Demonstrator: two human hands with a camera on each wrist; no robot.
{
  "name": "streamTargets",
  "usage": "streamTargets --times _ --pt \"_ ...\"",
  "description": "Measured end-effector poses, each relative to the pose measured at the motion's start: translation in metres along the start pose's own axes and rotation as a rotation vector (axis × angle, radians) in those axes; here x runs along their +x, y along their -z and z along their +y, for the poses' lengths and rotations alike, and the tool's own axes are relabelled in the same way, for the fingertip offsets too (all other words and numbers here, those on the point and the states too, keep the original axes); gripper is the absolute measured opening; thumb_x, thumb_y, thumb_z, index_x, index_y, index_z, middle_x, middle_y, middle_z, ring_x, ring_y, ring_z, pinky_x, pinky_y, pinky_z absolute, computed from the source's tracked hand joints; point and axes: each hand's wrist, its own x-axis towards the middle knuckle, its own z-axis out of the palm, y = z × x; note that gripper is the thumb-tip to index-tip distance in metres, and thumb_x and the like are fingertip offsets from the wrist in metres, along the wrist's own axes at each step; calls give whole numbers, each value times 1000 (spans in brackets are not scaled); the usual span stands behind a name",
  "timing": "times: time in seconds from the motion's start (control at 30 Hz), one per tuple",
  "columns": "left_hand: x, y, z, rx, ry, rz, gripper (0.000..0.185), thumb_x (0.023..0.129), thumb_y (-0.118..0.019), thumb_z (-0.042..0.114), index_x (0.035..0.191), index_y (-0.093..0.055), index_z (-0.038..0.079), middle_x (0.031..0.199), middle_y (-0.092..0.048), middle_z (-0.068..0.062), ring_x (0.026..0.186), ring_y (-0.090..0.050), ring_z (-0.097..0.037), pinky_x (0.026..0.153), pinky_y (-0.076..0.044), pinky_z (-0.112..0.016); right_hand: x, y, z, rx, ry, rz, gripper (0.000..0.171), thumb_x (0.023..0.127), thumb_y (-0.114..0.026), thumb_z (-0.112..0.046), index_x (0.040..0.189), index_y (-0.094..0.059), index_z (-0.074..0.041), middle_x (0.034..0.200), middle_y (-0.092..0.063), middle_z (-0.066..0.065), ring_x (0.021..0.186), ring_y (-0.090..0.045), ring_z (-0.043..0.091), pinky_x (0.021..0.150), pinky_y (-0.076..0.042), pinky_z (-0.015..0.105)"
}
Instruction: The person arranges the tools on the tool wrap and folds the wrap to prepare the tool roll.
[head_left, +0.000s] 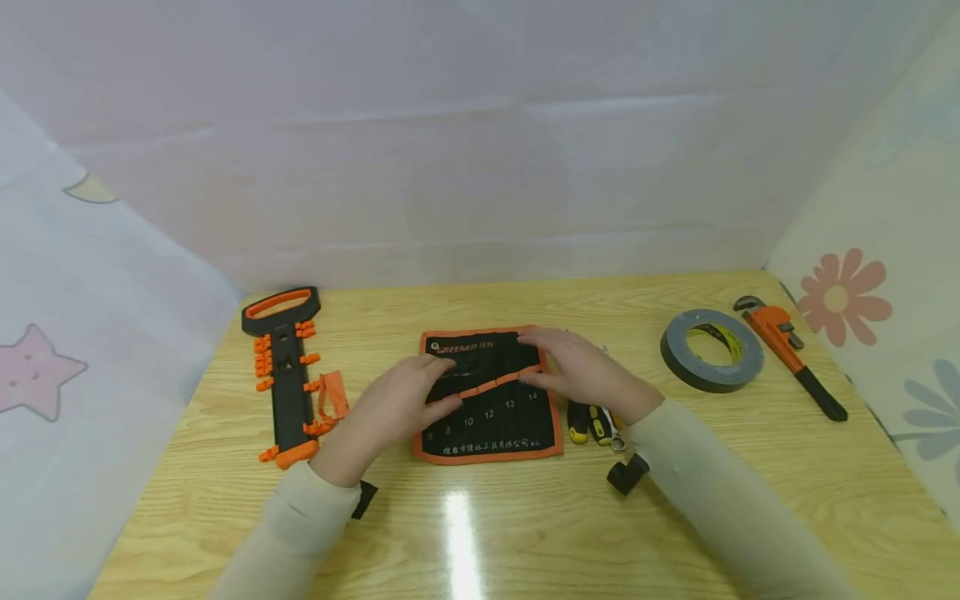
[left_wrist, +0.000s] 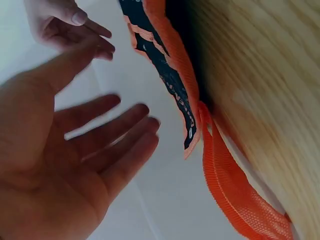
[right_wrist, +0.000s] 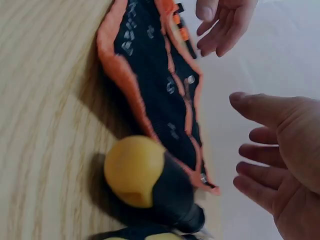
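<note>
A black fabric tool pouch [head_left: 487,421] with orange edging lies flat on the table, its row of pockets printed with numbers. Over its left side hovers my left hand [head_left: 401,396], fingers loosely extended and holding nothing. My right hand [head_left: 581,371] is above its right edge, fingers also relaxed, with nothing in it. Both wrist views show a gap between the hands and the pouch. Yellow-and-black screwdrivers [right_wrist: 135,172] lie just right of the pouch, partly under my right forearm. An orange strap [left_wrist: 225,175] appears beside the pouch in the left wrist view.
To the left lies a black-and-orange tool rack [head_left: 288,392] with orange clips. A grey roll of tape [head_left: 678,354] and an orange pipe wrench [head_left: 780,337] lie at the right. A small ring-ended wrench [head_left: 618,444] sits by the screwdrivers. Fabric walls border the table [head_left: 525,533].
</note>
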Motion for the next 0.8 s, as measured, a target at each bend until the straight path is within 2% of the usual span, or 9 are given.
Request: streamTargets --times 0.17,0.3,0.47,0.57,0.8 --pt "2 -5 -4 -5 -42 -137 79 98 -81 45 159 -52 4 162 -52 -19 147 -54 -39 118 -49 -54 12 -6 5 4 -7 -111 73 103 -76 -36 161 -48 -2 167 -49 18 152 -50 39 125 -39 61" --pt "2 -6 -8 -53 -41 -219 86 97 -82 44 164 -45 4 172 -37 -21 159 -37 -41 125 -41 -57 17 -11 7 11 -10 -185 78 103 -77 -35 164 -43 -1 172 -40 19 158 -42 41 125 -40 58" --pt "4 -9 -12 -114 -24 -322 89 98 -83 38 167 -39 4 178 -22 -21 165 -24 -43 128 -36 -59 18 -14 5 -16 -20 -255 79 103 -76 -36 164 -42 -1 177 -30 19 162 -33 41 127 -37 58" --pt "2 -12 -13 -123 -24 -351 91 96 -84 36 167 -37 3 180 -17 -21 166 -21 -42 128 -35 -58 19 -17 6 -51 1 -269 76 103 -76 -36 162 -45 1 177 -29 20 163 -32 42 128 -37 57" --pt "1 -14 -15 -120 -40 -351 89 98 -83 36 168 -37 5 180 -16 -19 167 -19 -41 128 -36 -58 16 -23 8 -102 10 -241 73 102 -77 -39 159 -51 0 175 -33 18 163 -32 41 128 -37 56"
